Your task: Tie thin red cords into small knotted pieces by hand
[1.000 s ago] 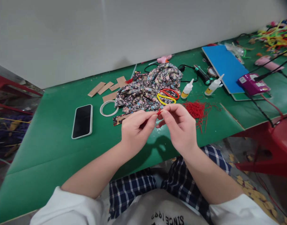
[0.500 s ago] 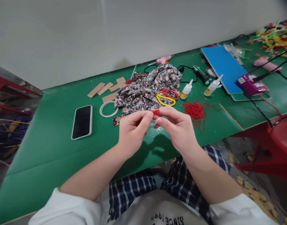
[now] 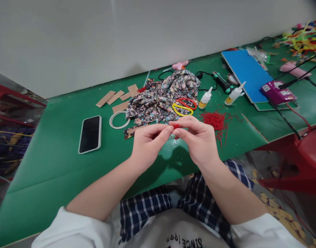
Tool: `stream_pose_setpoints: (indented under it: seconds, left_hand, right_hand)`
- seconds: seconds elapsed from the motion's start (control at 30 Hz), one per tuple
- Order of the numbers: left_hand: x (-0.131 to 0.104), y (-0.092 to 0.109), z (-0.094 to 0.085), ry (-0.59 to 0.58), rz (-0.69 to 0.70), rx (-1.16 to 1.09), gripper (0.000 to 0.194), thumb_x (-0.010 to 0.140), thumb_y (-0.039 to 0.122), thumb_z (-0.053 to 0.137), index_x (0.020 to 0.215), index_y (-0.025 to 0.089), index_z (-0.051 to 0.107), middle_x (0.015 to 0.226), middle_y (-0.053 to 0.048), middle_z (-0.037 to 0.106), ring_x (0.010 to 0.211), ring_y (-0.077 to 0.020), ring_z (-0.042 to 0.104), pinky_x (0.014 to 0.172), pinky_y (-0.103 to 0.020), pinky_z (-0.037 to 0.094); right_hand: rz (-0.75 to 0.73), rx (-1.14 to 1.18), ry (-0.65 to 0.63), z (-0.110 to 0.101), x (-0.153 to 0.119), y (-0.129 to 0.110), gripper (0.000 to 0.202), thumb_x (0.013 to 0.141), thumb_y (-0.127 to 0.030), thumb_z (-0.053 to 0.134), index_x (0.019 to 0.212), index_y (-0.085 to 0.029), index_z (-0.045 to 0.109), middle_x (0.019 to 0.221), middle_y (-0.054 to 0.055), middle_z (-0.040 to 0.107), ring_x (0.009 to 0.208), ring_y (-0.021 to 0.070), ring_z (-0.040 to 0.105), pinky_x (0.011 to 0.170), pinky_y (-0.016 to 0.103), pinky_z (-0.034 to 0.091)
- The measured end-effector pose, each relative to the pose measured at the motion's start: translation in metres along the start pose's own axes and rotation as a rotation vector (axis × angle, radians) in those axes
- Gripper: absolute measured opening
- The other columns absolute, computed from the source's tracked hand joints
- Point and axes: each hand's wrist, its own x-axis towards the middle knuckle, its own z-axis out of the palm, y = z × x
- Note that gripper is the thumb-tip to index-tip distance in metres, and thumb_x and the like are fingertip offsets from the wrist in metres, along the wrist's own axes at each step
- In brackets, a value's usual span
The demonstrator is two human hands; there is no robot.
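Between my two hands is a small bundle of red threads (image 3: 176,126), mostly covered by the fingers. My left hand (image 3: 150,144) pinches its left end between thumb and forefinger. On the other side, the thumb and fingers of my right hand (image 3: 200,141) are closed on the same bundle. A loose pile of red threads (image 3: 213,121) lies on the green table (image 3: 65,172) just beyond my right hand. Scissors with red and yellow handles (image 3: 183,111) rest on crumpled floral fabric (image 3: 158,103) beyond my fingers.
A phone (image 3: 90,135) and a roll of tape (image 3: 119,120) lie to the left, near cardboard strips (image 3: 105,99). Two glue bottles (image 3: 205,98) stand to the right. Farther off are a blue board (image 3: 247,75), a purple box with cables (image 3: 276,92) and pink glue guns (image 3: 180,65).
Both hands have shifted slightly right. My right fingers have closed further over the red bundle, whose spread thread ends showed before and are now largely covered.
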Motion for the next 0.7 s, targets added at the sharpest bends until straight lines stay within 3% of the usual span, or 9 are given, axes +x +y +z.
stream_pose_setpoints:
  seconds: [0.17, 0.43, 0.53, 0.7]
  left_hand:
    - [0.0018, 0.0003, -0.0015, -0.043, -0.028, -0.019, 0.02, 0.079, 0.035, 0.065, 0.071, 0.018, 0.072, 0.046, 0.004, 0.049, 0.041, -0.0037, 0.031, 0.04, -0.018, 0.027]
    - [0.0033, 0.0005, -0.0039, -0.074, -0.068, 0.048, 0.025, 0.077, 0.041, 0.066, 0.073, 0.017, 0.072, 0.044, 0.005, 0.041, 0.041, -0.0048, 0.028, 0.039, -0.02, 0.025]
    - [0.0043, 0.0017, -0.0031, -0.088, -0.137, 0.005, 0.027, 0.076, 0.043, 0.066, 0.071, 0.017, 0.07, 0.042, 0.006, 0.037, 0.039, -0.0049, 0.027, 0.037, -0.02, 0.023]
    - [0.0063, 0.0066, 0.0004, -0.077, -0.294, -0.19, 0.035, 0.071, 0.045, 0.069, 0.056, 0.016, 0.058, 0.04, 0.008, 0.025, 0.037, -0.0032, 0.02, 0.035, -0.019, 0.014]
  right_hand:
    - [0.048, 0.044, -0.071, -0.0017, 0.0004, 0.0022, 0.019, 0.069, -0.024, 0.075, 0.086, -0.033, 0.075, 0.08, -0.001, 0.063, 0.077, 0.0117, 0.059, 0.062, 0.025, 0.052]
    - [0.038, 0.064, -0.042, -0.0016, -0.0004, 0.0018, 0.016, 0.067, -0.022, 0.077, 0.079, -0.034, 0.075, 0.078, -0.002, 0.061, 0.074, 0.0111, 0.058, 0.062, 0.026, 0.051]
    - [0.033, 0.033, -0.006, -0.0011, -0.0009, 0.0007, 0.014, 0.066, -0.025, 0.078, 0.077, -0.032, 0.075, 0.078, -0.001, 0.061, 0.072, 0.0113, 0.058, 0.058, 0.025, 0.051]
    - [0.075, 0.034, -0.058, -0.0005, -0.0009, 0.0021, 0.025, 0.063, -0.026, 0.079, 0.086, -0.034, 0.074, 0.087, -0.001, 0.062, 0.076, 0.0116, 0.059, 0.055, 0.024, 0.052]
